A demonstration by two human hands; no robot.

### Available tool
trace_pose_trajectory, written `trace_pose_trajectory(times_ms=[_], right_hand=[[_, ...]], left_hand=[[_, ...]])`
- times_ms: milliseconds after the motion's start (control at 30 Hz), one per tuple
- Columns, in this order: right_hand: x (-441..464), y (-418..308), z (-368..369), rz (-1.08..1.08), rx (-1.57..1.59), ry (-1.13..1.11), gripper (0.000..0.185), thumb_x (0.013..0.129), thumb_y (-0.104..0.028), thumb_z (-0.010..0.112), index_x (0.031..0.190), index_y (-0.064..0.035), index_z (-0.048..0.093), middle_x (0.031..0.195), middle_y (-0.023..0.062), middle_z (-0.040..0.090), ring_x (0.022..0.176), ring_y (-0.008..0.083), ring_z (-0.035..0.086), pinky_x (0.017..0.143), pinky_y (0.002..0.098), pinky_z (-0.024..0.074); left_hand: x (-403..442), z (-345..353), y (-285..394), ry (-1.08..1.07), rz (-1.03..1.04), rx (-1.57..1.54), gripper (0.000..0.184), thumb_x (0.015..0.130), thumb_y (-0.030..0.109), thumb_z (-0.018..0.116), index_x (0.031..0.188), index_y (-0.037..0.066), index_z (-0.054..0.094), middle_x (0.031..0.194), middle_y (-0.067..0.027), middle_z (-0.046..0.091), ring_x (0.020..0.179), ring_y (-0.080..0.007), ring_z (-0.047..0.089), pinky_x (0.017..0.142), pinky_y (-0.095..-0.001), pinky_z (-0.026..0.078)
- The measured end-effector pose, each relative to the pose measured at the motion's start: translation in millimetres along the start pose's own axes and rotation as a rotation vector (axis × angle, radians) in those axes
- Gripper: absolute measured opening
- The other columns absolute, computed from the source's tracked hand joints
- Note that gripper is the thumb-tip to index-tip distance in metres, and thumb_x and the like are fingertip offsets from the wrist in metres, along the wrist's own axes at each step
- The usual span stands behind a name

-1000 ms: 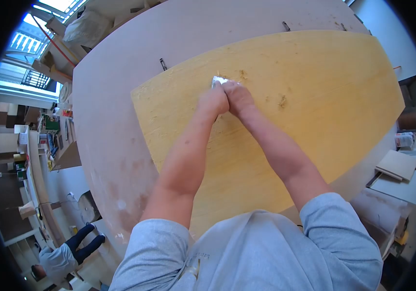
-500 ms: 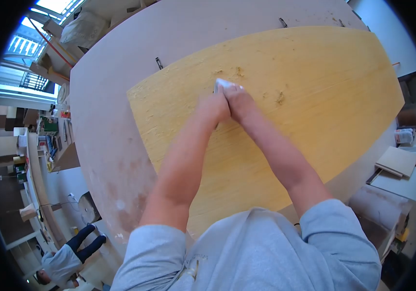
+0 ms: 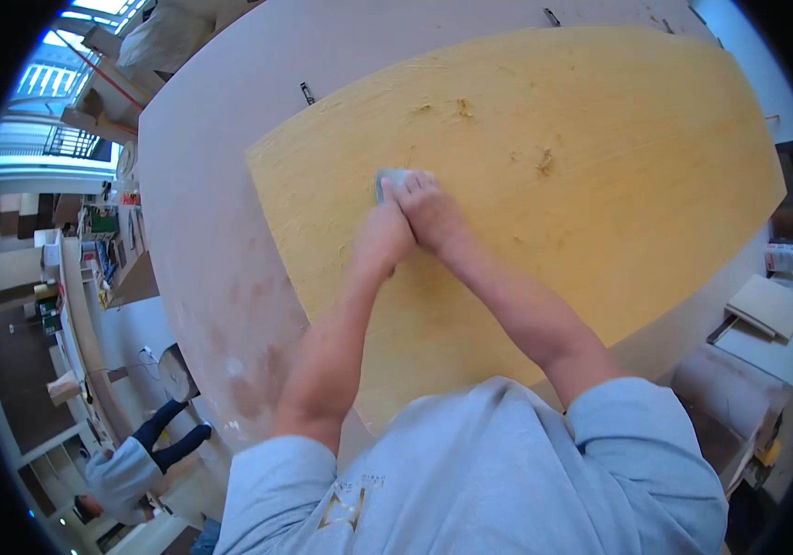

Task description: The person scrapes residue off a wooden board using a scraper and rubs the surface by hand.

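Observation:
Both my hands are closed together on a scraper (image 3: 384, 181) with a pale, flat, wide blade. My left hand (image 3: 385, 238) wraps the handle end. My right hand (image 3: 429, 211) lies over the blade end, fingers bent across it. The blade seems to rest on a large yellow panel (image 3: 582, 231), left of its middle. Most of the tool is hidden under my fingers. Small clumps of yellowish shavings (image 3: 545, 163) lie on the panel beyond and to the right of my hands, and more scraps (image 3: 463, 108) lie farther back.
The panel lies on a big pale table (image 3: 202, 213). Small dark clamps or clips (image 3: 307, 92) sit along its far edge. Flat boards (image 3: 767, 305) are stacked at right. Another person (image 3: 128, 476) is at the lower left, near a cluttered workbench (image 3: 123, 268).
My hands and the scraper have moved left and a little nearer to me across the panel. The view has shifted slightly.

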State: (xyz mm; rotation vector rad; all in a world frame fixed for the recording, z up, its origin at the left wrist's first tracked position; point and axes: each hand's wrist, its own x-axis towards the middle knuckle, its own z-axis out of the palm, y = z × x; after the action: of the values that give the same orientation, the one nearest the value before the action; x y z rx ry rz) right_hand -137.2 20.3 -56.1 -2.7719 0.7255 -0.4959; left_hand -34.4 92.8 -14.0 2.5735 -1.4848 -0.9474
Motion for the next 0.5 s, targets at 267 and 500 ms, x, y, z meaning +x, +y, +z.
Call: trace_pose_trajectory(times_ms=[267, 500], right_hand=[[-95, -52, 2, -0.038, -0.051, 0.024, 0.049, 0.091, -0.011, 0.054, 0.139, 0.0003, 0.057, 0.114, 0.0216, 0.066, 0.116, 0.0391, 0.061, 0.103, 0.0482, 0.0477], [-5, -21, -5, 0.007, 0.037, -0.040, 0.037, 0.092, -0.013, 0.056, 0.127, -0.0062, 0.063, 0.108, 0.0180, 0.067, 0.108, 0.0317, 0.062, 0.094, 0.0430, 0.0498]], left_hand=[[-106, 25, 2, -0.085, -0.043, 0.005, 0.080, 0.094, 0.018, 0.054, 0.160, -0.008, 0.016, 0.096, -0.0275, 0.074, 0.082, -0.0436, 0.073, 0.072, -0.0536, 0.058], [-9, -7, -10, -0.047, 0.003, 0.012, 0.078, 0.094, 0.017, 0.055, 0.159, -0.009, 0.019, 0.101, -0.0293, 0.073, 0.090, -0.0444, 0.073, 0.078, -0.0531, 0.058]])
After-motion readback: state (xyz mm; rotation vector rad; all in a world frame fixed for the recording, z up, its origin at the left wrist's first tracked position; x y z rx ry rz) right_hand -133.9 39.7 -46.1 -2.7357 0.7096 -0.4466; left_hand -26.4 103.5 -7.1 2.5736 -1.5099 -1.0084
